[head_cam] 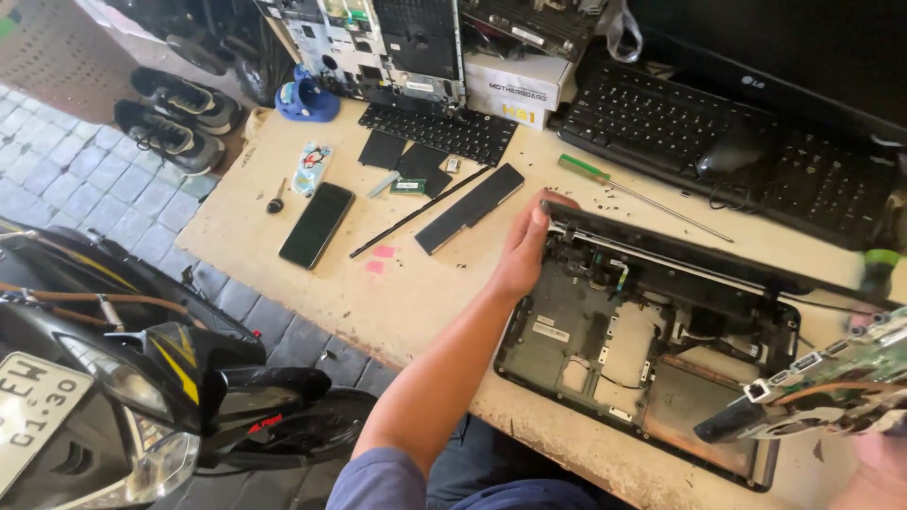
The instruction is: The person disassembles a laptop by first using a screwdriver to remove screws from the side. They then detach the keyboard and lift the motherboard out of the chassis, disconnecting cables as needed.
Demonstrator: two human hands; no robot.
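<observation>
An opened black laptop base (pixel 605 354) lies on the worn wooden table (pixel 397 302), its inside bare with cables showing. My left hand (pixel 524 247) rests on the base's upper left corner, fingers over the hinge edge. At the lower right edge my right hand (pixel 883 463) is only partly in view and holds a green circuit board (pixel 831 382) lifted over the base's right side.
A battery bar (pixel 470 208), a thin black strip (pixel 416 213), a phone (pixel 316 225), a green-handled screwdriver (pixel 642 195) and small covers lie on the table. Two keyboards (pixel 680 118) and laptop parts stand at the back. A motorbike (pixel 123 378) and shoes (pixel 170 137) sit left.
</observation>
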